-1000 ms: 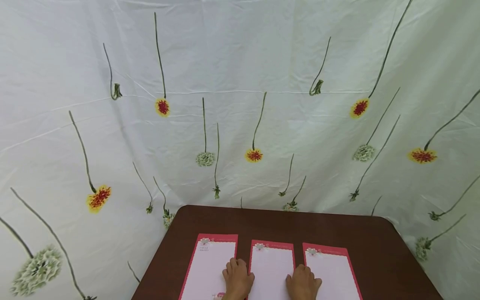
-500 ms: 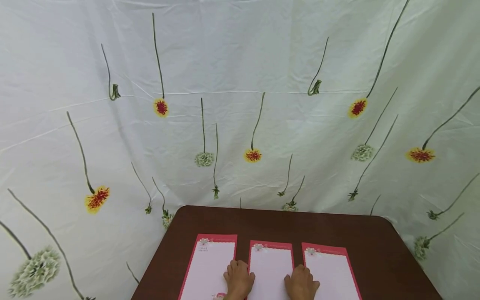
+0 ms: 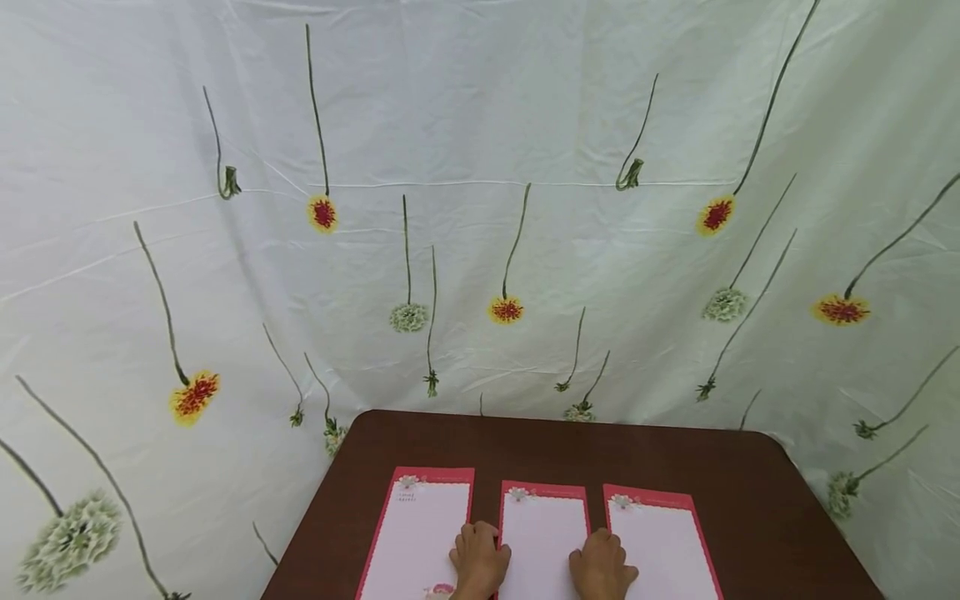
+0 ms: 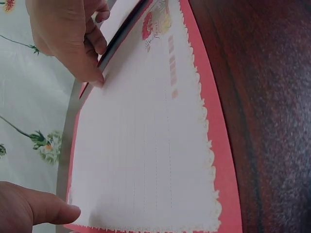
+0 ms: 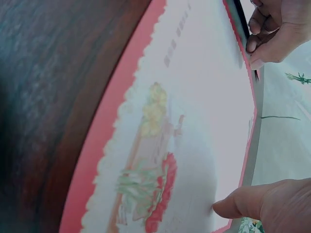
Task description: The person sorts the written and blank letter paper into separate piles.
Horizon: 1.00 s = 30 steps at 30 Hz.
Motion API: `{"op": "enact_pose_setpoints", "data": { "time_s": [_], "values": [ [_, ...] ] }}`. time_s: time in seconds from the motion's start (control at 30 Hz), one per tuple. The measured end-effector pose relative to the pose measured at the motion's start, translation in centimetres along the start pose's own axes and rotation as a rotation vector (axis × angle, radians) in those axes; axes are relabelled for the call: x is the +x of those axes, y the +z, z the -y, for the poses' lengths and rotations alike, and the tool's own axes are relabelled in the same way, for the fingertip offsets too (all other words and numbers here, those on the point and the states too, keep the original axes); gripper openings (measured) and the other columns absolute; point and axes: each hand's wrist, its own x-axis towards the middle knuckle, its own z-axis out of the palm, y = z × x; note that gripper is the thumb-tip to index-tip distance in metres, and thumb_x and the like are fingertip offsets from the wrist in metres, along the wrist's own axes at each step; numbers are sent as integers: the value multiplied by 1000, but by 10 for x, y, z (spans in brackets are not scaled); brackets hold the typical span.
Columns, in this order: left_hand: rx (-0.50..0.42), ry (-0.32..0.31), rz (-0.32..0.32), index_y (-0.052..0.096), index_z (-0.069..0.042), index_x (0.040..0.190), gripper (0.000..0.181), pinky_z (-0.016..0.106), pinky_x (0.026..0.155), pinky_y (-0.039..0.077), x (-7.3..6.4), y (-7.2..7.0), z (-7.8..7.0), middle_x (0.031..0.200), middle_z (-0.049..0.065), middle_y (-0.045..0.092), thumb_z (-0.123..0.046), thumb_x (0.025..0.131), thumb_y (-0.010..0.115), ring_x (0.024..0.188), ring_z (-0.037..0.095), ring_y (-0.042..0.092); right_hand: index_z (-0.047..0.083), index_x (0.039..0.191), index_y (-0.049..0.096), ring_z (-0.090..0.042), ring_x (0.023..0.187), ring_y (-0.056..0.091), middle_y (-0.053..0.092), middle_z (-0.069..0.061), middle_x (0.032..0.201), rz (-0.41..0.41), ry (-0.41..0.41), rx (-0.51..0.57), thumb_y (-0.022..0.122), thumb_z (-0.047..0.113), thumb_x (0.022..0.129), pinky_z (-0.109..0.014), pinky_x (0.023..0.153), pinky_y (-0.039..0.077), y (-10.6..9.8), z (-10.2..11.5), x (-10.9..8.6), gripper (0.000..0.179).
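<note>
Three white lined sheets of writing paper with red borders lie side by side on the brown table. My left hand [image 3: 481, 560] pinches the left edge of the middle sheet [image 3: 542, 533], thumb on top. At its right edge my right hand [image 3: 602, 564] pinches too, its thumb [image 5: 238, 203] over the page in the right wrist view. Both hands' curled fingers partly overlap the side sheets in the head view. The left sheet [image 3: 420, 533] has small handwriting near its top; the right sheet [image 3: 663, 546] lies by my right hand.
The dark brown table [image 3: 555, 446] has rounded far corners. Behind it hangs a pale curtain [image 3: 465, 125] printed with red-yellow and white flowers on long stems. Printed flowers [image 5: 150, 189] decorate the middle sheet in the right wrist view.
Both hands keep nearly the same places at the middle sheet's edges. The left hand shifts very slightly right, the right hand very slightly left.
</note>
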Motion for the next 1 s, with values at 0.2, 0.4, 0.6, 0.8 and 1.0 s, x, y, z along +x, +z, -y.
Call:
{"op": "enact_pose_setpoints", "data": {
  "time_s": [0.2, 0.4, 0.6, 0.8, 1.0],
  "values": [
    [-21, -5, 11, 61, -7, 92, 23, 54, 80, 34, 0, -1, -2, 94, 12, 53, -9, 79, 80, 93, 34, 51, -20, 105, 54, -52, 101, 60, 57, -31, 96, 10, 46, 22, 75, 9, 87, -71, 86, 43, 2, 4, 2, 40],
    [-12, 6, 21, 59, -8, 91, 24, 53, 79, 34, 0, -2, -4, 91, 10, 54, -8, 78, 78, 92, 34, 53, -21, 108, 53, -53, 102, 60, 56, -33, 98, 31, 90, 55, 73, 8, 88, -72, 88, 43, 2, 5, 3, 41],
    [-26, 14, 19, 54, -9, 89, 28, 49, 75, 32, 0, -2, -4, 83, 6, 52, -4, 76, 78, 85, 30, 53, -21, 110, 52, -54, 105, 59, 55, -33, 101, 32, 99, 62, 72, 9, 88, -73, 90, 43, 2, 5, 2, 43],
    [9, 18, 8, 51, -10, 88, 30, 49, 74, 33, 1, 2, -2, 80, 6, 52, -2, 77, 78, 82, 30, 52, -22, 113, 52, -54, 107, 58, 55, -34, 103, 31, 106, 68, 72, 9, 88, -74, 91, 42, 2, 7, 1, 44],
    [24, 24, 4, 51, -11, 87, 30, 49, 74, 34, 0, 4, 0, 77, 6, 55, -1, 77, 77, 81, 31, 56, -22, 113, 50, -55, 107, 57, 54, -35, 104, 50, 129, 85, 72, 8, 90, -74, 92, 42, 3, 7, 2, 44]
  ]
}}
